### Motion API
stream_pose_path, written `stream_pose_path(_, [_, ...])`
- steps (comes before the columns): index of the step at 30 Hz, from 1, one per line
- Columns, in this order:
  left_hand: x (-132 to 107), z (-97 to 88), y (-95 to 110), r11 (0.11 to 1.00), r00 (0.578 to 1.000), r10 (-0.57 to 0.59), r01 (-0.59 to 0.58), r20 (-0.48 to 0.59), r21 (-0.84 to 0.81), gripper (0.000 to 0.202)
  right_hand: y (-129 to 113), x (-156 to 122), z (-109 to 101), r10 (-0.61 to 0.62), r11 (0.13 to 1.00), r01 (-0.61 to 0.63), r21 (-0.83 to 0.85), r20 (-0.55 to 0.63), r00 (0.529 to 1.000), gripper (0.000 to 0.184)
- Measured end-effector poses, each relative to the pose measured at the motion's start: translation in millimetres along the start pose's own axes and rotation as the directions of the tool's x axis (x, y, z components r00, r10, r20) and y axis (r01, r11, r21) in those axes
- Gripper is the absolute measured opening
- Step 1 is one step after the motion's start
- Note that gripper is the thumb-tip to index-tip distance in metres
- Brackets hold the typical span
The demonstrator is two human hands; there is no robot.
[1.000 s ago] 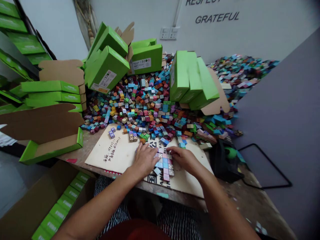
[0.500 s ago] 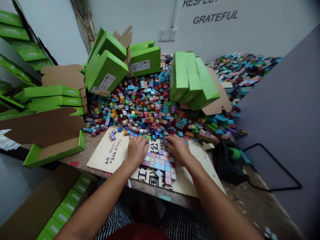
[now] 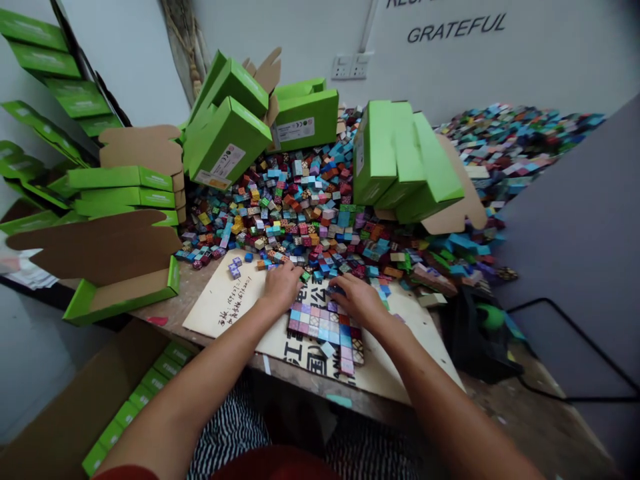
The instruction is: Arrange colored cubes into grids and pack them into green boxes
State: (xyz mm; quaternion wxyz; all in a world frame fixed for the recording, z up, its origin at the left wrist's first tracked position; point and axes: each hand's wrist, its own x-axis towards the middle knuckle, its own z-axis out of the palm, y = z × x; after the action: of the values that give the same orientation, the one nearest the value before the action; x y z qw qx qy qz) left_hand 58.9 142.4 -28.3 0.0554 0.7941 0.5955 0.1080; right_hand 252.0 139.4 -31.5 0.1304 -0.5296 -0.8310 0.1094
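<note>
A flat block of small patterned cubes (image 3: 323, 330) in pink, blue and dark tones lies on a printed wooden board (image 3: 225, 300). My right hand (image 3: 357, 300) rests palm down over the block's far right corner, its fingertips among the cubes. My left hand (image 3: 283, 287) sits just beyond the block's far left corner, fingers at the edge of a large heap of loose coloured cubes (image 3: 280, 213). Whether either hand grips a cube is hidden by the fingers. One loose pale blue cube (image 3: 328, 349) lies on the block's near side.
Bright green boxes (image 3: 225, 140) and flattened cardboard blanks (image 3: 95, 243) crowd the heap's left and back. More green boxes (image 3: 405, 163) stand to the right, with a second cube heap (image 3: 515, 143) behind them. A black bag (image 3: 475, 333) sits at the right of the wooden table (image 3: 500, 400).
Both hands have moved from the block's middle to its far edge, beside the heap. More of the block now shows. The view has shifted slightly.
</note>
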Motion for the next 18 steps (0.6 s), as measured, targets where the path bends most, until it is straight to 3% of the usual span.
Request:
stream_pose_path(6, [-5.3, -2.3, -15.4, 0.994, 0.998, 0.068, -0.067, 0.008, -0.089, 0.021, -22.6, 7.8, 8.1, -0.145, 0.977, 0.133, 0.164, 0.063, 0.987, 0.015])
stream_pose_path(10, [-11.5, -2.4, -20.6, 0.976, 0.993, 0.114, -0.109, 0.011, -0.189, 0.017, -14.5, 2.5, 9.9, -0.162, 0.954, 0.139, 0.266, 0.065, 0.985, 0.014])
stream_pose_path(13, [-14.9, -1.5, -15.3, 0.955, 0.991, 0.136, -0.128, 0.012, -0.268, 0.018, 4.1, 0.8, 7.6, 0.029, 0.974, -0.003, 0.228, -0.112, 0.993, 0.018])
stream_pose_path(16, [-15.9, -2.1, -7.9, 0.930, 0.986, 0.167, -0.149, 0.028, -0.336, 0.021, 21.0, 4.7, 3.3, 0.270, 0.962, -0.267, 0.056, -0.319, 0.908, 0.031])
stream_pose_path(18, [-15.6, -3.7, -5.8, 0.917, 0.981, 0.188, -0.157, 0.051, -0.366, 0.023, 28.5, 10.1, 1.1, 0.303, 0.939, -0.339, -0.059, -0.321, 0.897, 0.038])
